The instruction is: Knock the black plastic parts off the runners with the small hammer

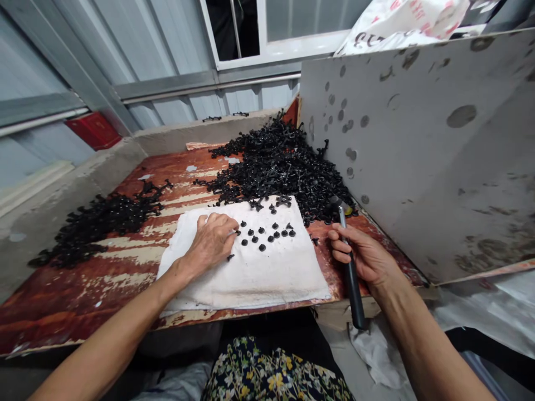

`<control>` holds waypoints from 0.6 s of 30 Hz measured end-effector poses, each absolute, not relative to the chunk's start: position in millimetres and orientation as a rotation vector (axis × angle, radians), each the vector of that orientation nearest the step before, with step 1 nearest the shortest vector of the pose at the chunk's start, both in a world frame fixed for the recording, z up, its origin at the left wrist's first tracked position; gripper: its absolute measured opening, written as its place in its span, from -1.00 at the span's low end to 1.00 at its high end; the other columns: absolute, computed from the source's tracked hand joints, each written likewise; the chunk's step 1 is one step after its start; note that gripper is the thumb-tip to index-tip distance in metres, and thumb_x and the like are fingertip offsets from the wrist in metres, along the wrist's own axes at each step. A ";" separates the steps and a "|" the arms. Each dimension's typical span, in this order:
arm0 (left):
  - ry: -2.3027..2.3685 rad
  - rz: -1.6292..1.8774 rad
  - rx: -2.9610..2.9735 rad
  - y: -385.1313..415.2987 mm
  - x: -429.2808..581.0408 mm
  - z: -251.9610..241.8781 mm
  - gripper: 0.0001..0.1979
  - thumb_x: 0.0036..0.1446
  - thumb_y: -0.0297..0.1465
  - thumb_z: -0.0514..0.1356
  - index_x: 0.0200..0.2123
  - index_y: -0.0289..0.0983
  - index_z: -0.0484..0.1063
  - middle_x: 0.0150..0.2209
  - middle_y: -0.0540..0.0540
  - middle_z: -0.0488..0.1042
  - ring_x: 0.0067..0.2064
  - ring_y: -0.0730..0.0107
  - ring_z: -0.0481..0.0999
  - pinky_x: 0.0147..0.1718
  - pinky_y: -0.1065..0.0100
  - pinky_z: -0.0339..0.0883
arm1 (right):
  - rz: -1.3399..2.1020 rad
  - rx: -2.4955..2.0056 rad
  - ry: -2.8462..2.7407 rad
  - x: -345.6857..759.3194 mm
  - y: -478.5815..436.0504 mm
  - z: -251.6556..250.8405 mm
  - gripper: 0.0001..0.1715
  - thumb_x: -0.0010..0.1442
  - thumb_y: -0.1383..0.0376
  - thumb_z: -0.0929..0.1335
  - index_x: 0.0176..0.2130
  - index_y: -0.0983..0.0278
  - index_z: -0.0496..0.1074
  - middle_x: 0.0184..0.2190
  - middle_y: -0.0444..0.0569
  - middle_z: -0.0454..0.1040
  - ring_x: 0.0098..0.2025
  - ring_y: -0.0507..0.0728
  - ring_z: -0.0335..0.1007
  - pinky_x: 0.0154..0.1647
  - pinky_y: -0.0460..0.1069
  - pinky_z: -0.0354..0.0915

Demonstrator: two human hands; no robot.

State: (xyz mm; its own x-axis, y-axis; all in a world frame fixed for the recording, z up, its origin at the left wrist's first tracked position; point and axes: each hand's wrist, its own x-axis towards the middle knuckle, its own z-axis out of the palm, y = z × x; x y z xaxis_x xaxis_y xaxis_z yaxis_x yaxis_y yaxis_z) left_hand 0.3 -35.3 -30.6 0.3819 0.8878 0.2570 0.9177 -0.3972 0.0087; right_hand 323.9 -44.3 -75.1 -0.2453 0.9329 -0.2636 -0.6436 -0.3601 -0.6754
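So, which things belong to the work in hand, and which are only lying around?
Likely in use:
small black parts near the left hand
white cloth beneath
black-handled tool in the right hand
large black pile

Likely just lying about:
red object at left
printed white bag

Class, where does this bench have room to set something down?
Bare: the white cloth between its loose black pieces and its near edge; worn wood between cloth and left heap. Crowded: the back-right heap, beside the grey panel.

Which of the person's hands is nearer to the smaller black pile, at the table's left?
The left hand: it is over the white cloth, right of the pile. The right hand is farther off, beyond the cloth.
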 end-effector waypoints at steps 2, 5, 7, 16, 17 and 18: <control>-1.713 -0.381 -2.488 -30.6 -1.2 -27.4 -0.82 0.16 -0.45 0.06 -0.26 -0.21 0.46 -0.22 -0.15 0.52 -0.11 0.12 0.40 -0.07 0.08 0.18 | 1.819 -0.786 -0.528 324.4 -44.0 -75.6 -0.73 0.01 0.42 0.50 -0.40 0.29 0.32 -0.53 -0.18 0.38 -0.68 -0.13 0.08 -0.79 -0.27 0.11; -1.790 -0.459 -2.521 -18.3 1.9 -23.9 -0.83 0.17 -0.41 0.05 -0.29 -0.20 0.45 -0.22 -0.13 0.51 -0.13 0.16 0.40 -0.09 0.13 0.22 | 1.815 -0.777 -0.528 324.7 -44.8 -75.2 -0.73 0.01 0.43 0.50 -0.40 0.28 0.32 -0.53 -0.19 0.39 -0.68 -0.13 0.09 -0.79 -0.26 0.13; -1.819 -0.504 -2.551 -8.4 7.5 -23.4 -0.84 0.16 -0.38 0.06 -0.29 -0.20 0.44 -0.23 -0.12 0.50 -0.13 0.16 0.40 -0.09 0.13 0.23 | 1.818 -0.761 -0.534 324.6 -44.9 -74.8 -0.74 0.01 0.43 0.50 -0.40 0.28 0.33 -0.54 -0.19 0.39 -0.68 -0.13 0.09 -0.78 -0.26 0.13; -1.739 -0.465 -2.543 34.8 39.9 -17.6 -0.76 0.12 -0.34 0.07 -0.14 -0.21 0.40 -0.21 -0.17 0.46 -0.08 0.05 0.39 -0.12 0.14 0.21 | 1.814 -0.770 -0.545 322.8 -41.3 -79.8 -0.83 0.31 0.26 0.36 -0.17 0.35 0.42 -0.35 -0.13 0.44 -0.49 -0.04 0.35 -0.55 -0.13 0.34; -1.708 -0.438 -2.544 37.0 42.1 -15.6 -0.80 0.11 -0.34 0.07 -0.20 -0.20 0.40 -0.28 -0.14 0.45 -0.13 0.05 0.40 -0.17 0.18 0.20 | 1.801 -0.791 -0.541 322.2 -41.4 -79.7 -0.76 0.31 0.23 0.35 -0.08 0.33 0.42 -0.24 -0.06 0.47 -0.37 0.02 0.43 -0.42 -0.05 0.42; -1.696 -0.437 -2.534 39.5 43.3 -14.2 -0.86 0.10 -0.34 0.06 -0.29 -0.19 0.39 -0.35 -0.12 0.43 -0.18 0.06 0.41 -0.24 0.21 0.18 | 1.793 -0.814 -0.536 322.1 -40.5 -79.5 -0.70 0.31 0.21 0.35 -0.02 0.32 0.41 -0.14 -0.01 0.47 -0.26 0.08 0.46 -0.30 0.03 0.45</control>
State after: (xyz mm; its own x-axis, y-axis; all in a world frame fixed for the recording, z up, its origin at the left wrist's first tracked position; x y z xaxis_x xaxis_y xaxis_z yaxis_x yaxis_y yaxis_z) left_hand 43.3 39.5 -14.2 0.3542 0.8963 0.2670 0.9136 -0.3926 0.1057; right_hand 322.1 -40.5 -79.5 -0.2221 0.9355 -0.2750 -0.6313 -0.3529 -0.6906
